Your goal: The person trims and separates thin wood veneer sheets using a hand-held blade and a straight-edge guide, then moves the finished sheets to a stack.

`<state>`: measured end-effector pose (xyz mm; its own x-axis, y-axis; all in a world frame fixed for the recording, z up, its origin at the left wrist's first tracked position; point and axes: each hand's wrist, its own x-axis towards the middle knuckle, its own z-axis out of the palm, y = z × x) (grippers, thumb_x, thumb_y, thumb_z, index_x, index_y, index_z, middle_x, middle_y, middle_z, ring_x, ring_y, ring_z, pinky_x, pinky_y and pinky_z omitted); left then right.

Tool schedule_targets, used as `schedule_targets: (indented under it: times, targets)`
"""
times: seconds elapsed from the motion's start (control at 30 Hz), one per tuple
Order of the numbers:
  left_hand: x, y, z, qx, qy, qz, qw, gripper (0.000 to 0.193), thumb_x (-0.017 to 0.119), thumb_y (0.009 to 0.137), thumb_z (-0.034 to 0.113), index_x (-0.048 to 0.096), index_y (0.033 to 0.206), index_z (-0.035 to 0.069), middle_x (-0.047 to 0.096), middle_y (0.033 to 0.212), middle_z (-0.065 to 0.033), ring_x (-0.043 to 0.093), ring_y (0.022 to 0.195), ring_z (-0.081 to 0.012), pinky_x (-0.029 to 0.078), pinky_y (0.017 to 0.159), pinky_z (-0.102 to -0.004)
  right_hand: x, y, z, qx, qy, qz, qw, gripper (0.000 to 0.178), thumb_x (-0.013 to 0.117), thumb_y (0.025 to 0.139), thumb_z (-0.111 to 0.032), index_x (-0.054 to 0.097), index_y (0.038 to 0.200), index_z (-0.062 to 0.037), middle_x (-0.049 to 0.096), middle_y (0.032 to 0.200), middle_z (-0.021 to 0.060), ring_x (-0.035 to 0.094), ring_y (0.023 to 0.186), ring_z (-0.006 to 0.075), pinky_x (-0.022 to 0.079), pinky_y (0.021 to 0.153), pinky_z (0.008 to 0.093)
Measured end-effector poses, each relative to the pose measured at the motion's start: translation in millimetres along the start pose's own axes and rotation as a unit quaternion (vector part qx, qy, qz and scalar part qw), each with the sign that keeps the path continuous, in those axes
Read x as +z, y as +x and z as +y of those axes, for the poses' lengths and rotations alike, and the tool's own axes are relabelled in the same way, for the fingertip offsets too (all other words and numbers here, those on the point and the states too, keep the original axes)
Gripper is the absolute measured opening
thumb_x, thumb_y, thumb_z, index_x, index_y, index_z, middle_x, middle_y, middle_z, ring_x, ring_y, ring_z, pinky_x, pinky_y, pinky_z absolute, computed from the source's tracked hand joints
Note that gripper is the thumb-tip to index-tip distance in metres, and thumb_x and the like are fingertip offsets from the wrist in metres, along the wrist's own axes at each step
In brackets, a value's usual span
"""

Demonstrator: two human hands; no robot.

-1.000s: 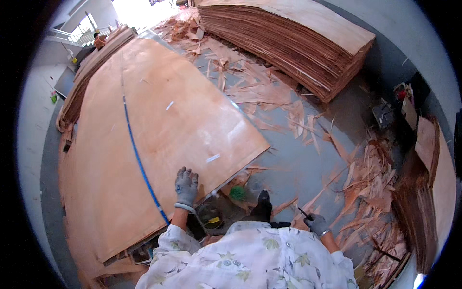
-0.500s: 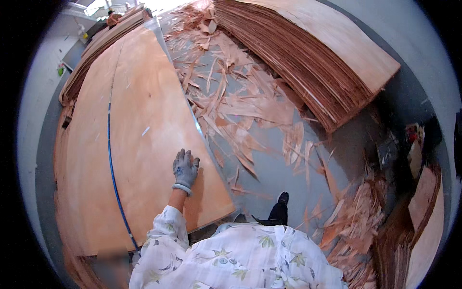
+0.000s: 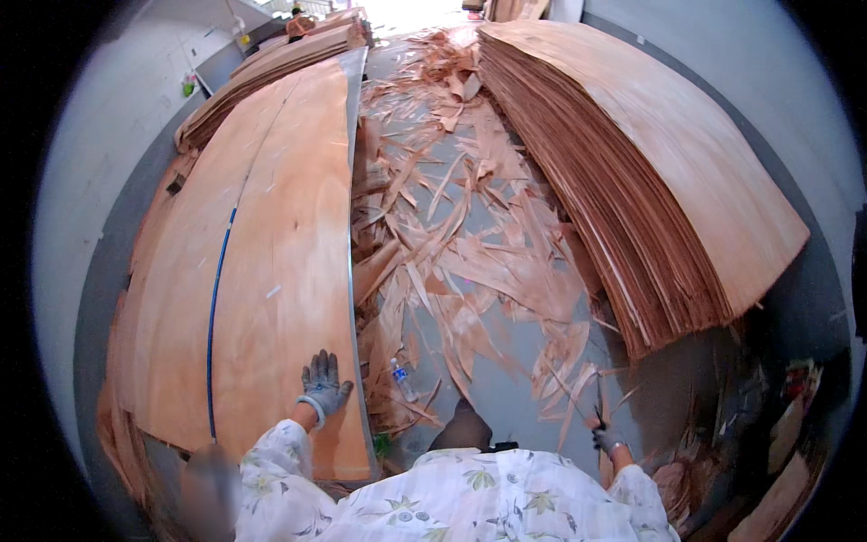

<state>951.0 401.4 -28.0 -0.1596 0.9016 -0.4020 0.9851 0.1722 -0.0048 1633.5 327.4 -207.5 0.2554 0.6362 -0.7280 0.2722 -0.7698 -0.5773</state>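
My left hand (image 3: 325, 390), in a grey glove, lies flat with fingers spread near the right edge of a large tan wood veneer sheet (image 3: 298, 226). A long blue strip (image 3: 215, 316) runs lengthwise along the sheet. On the right, low over the floor, my right hand (image 3: 610, 439) is gloved too and closed around a thin, dark, blade-like tool (image 3: 600, 397). The tool's exact kind is too small to tell. Beside the sheet, a plastic bottle (image 3: 404, 379) with a blue label lies among veneer scraps.
Torn veneer scraps (image 3: 506, 271) litter the grey floor between the sheet and a tall veneer stack (image 3: 614, 190) on the right. Farther off at left are another stack (image 3: 271, 77) and a person in orange (image 3: 298, 25). More veneer pieces lie at lower right.
My view has swung left and shifted, so the sheet's right edge now runs more upright. My left hand stays flat on the sheet, nearer its front end. My right hand has come into view.
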Motion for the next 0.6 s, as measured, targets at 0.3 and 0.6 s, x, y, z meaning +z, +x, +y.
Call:
schedule_targets:
  times: [0.3,0.6]
  targets:
    - [3.3,-15.6,-6.6,-0.006,0.008,0.018,1.000,0.085,0.048,0.083,0.049,0.011,0.144,0.002,0.003,0.150,-0.0229,0.000,0.139,-0.0392,-0.001,0.107,-0.0573,166.8,126.3,-276.2,-0.192,-0.138,-0.322,0.917,0.026,0.060,0.081,-0.017,0.064,0.101,-0.0022,0.064,0.081,0.0066,0.057,0.069,0.0119,0.050,0.060,0.0291]
    - [-82.5,110.6,33.2,-0.088,-0.173,0.323,0.926,0.040,0.063,0.077,0.027,0.055,0.106,0.001,0.052,0.119,-0.0220,0.049,0.109,-0.0371,0.038,0.094,-0.0456,133.2,282.4,-391.6,-0.176,-0.295,-0.324,0.882,0.015,0.056,0.082,-0.011,0.063,0.093,-0.0028,0.065,0.082,0.0079,0.056,0.067,0.0192,0.047,0.060,0.0337]
